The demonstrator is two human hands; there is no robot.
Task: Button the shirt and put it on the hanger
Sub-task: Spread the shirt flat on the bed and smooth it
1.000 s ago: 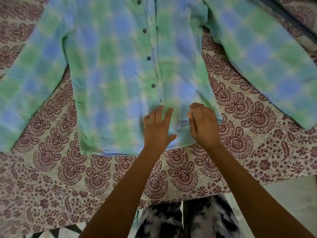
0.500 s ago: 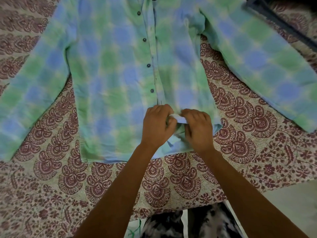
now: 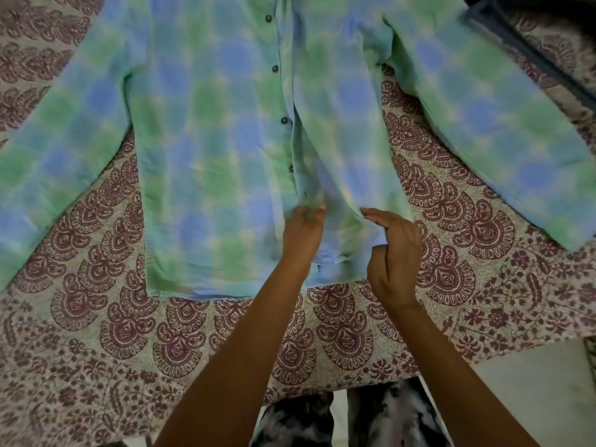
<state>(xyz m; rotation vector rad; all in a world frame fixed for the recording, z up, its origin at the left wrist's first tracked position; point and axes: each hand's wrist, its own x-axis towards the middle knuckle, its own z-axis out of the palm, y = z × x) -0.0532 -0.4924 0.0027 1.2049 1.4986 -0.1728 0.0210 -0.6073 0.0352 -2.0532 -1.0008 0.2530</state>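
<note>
Near the front edge of the bed (image 3: 96, 333), the shirt (image 3: 209, 140) is laid flat, its button row (image 3: 283, 120) running straight away, its bottom pinched there by the left hand (image 3: 303, 232) and gripped just beside by the right hand (image 3: 395, 253).

A printed bedspread (image 3: 96, 333) covers the surface from left to right, cream with maroon paisley fans (small flower sprigs run along its near edge and right side). Past its near-right edge lies pale floor (image 3: 532, 398). At the near middle, black-and-white mottled trousers (image 3: 387, 421) show below the bedspread's edge.
</note>
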